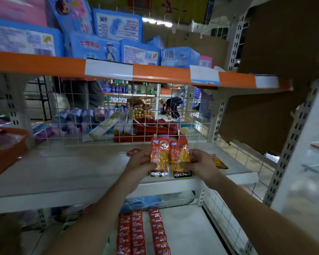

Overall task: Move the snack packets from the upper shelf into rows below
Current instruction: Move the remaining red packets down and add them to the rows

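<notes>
Centre: left hand (138, 163) grip clamped on Konchew packet (159, 155); right hand (198, 163) likewise on second packet (180, 156). Stray packet (219, 162) lies on upper shelf (72, 168); three rows (137, 234) begun, lower centre.

Wire grid (118, 115) behind bare shelf (72, 168)

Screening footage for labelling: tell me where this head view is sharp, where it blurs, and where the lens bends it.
Head view: sharpest at centre, KONCHEW legible on the left packet in the left hand and the right packet in the right hand; wide-angle bend bows the orange shelf edge; right-side upright smeared; red packet rows below soft.
</notes>
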